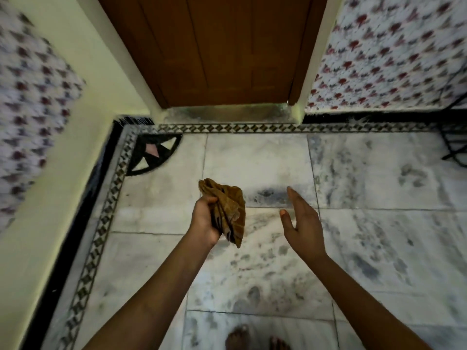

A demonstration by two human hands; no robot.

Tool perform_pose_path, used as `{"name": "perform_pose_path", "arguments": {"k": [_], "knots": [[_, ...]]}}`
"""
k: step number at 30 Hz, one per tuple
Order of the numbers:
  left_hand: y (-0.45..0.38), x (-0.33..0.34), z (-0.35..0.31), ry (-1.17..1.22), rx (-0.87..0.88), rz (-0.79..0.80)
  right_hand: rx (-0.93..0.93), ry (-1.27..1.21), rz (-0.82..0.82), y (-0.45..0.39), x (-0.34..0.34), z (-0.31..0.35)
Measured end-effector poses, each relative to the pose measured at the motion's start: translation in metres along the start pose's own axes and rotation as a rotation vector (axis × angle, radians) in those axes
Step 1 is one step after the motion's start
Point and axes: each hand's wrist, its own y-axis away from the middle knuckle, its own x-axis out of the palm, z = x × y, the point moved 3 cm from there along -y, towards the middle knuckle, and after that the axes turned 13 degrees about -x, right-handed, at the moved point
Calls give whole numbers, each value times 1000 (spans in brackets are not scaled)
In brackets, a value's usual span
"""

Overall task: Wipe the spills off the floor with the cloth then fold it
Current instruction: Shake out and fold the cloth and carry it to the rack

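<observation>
From the head camera, looking down: the left hand point(203, 218) grips a brown cloth point(228, 213), fingers curled round its bunched middle, and holds it up in the air above the floor point(379, 185), well clear of the tiles. The cloth is crumpled into a rough wedge (no neat fold to it), its long axis running from the upper left, toward the door point(214, 46), down to a narrow tail that points back toward the person. The right hand point(300, 223) is just beside it, apart from the cloth, fingers straight and relaxed, palm turned toward the left hand, holding nothing. The marble floor below is mottled grey with a patterned border point(106, 210) along the wall. Bare feet point(237, 337) show at the bottom edge.
</observation>
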Motion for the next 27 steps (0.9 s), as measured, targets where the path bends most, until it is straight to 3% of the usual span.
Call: {"name": "perform_pose_path", "arguments": {"k": [7,12,20,27], "knots": [[188,77,-23,-18,125,-135,-70,-125,-11,-8,-118,150],[282,108,-10,-35,172,-207,-191,-201,40,4,-171,221],[360,128,3,-59,329,-203,-371,-426,41,21,-208,300],[404,124,-10,-184,513,-196,-374,-448,21,10,-208,333]]}}
